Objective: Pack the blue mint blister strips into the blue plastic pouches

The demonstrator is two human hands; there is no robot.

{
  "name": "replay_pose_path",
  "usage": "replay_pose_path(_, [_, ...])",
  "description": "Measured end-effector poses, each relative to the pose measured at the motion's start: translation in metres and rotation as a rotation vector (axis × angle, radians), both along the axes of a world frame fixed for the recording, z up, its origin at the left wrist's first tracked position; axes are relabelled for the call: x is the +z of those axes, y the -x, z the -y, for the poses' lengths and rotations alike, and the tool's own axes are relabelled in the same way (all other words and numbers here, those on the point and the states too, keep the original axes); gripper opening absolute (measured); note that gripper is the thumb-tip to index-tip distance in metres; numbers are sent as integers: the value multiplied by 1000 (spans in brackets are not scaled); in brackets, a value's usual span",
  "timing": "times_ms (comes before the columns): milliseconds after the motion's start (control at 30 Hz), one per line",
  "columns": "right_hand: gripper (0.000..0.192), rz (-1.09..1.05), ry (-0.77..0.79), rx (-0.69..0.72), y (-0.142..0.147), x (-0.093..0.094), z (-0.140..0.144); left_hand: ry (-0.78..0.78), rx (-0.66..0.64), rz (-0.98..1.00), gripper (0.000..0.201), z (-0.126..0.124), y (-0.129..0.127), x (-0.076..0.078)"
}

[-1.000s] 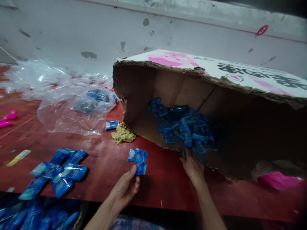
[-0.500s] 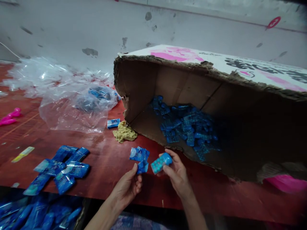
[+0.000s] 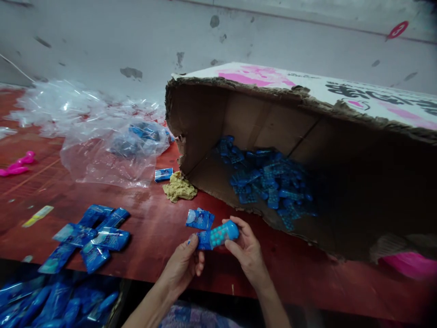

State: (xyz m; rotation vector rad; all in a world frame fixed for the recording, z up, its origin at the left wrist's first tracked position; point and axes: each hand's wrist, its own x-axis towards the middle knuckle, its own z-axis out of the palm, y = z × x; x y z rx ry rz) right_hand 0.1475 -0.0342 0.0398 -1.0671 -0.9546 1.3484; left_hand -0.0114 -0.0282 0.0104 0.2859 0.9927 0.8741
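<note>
The bench (image 3: 153,228) has a bare strip between the filled blue packets (image 3: 90,237) on the left and the two hands. Behind it, a yellow rag (image 3: 179,187) and clear plastic bags (image 3: 102,146) block the way. On the right, the tipped cardboard box (image 3: 307,136) closes that side; only its open mouth gives room.

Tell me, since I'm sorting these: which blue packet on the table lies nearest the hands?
The lone blue packet just above the left hand and right hand. The cluster of packets lies far left; another small packet sits by the yellow cloth.
</note>
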Motion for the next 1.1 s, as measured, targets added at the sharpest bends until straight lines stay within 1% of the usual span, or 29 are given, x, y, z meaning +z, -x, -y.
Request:
replay_pose_path(233, [39, 54, -33, -75, 11, -6, 10, -59, 22, -67, 37, -1, 1, 2])
replay_pose_path(367, [40, 84, -74, -123, 20, -21, 18, -77, 36, -55, 36, -4, 2, 1])
replay_pose_path(433, [40, 195, -137, -162, 25, -32, 21, -46, 35, -30, 35, -5, 2, 1])
replay_pose_path(533, [40, 425, -290, -203, 32, -46, 25, 24, 48, 17, 32, -6, 0, 3])
replay_pose_path(600, [40, 498, -353, -193, 35, -49, 28, 43, 69, 44, 28, -6, 0, 5])
replay_pose_path(633, [41, 506, -350, -181, 36, -49, 29, 48, 76, 50, 26, -6, 0, 6])
replay_pose_path(700, [47, 478, -276, -129, 36, -46, 31, 66, 71, 48, 22, -7, 3, 8])
replay_pose_path(767, [48, 390, -155, -38, 33, -42, 31, 85, 46, 56, 19, -8, 7, 9])
replay_pose_path(833, [39, 254, -42, 49, 30, -39, 30, 81, 1, 95, 18, -8, 11, 10])
replay_pose_path(867, [34, 181, -9, 80, 28, -38, 28, 71, -20, 116, 17, -8, 12, 10])
replay_pose_path(933, [32, 60, 1, 115, 25, -38, 23, 53, -56, 147, 16, -9, 14, 10])
replay_pose_path(967, [34, 23, -19, 129, 23, -38, 21, 45, -72, 160, 16, -9, 14, 11])
replay_pose_path(1033, [45, 11, -73, 145, 21, -37, 16, 24, -111, 195, 17, -10, 14, 12])
replay_pose_path(1100, [54, 61, -103, 158, 20, -35, 14, 0, -169, 236, 19, -12, 14, 14])
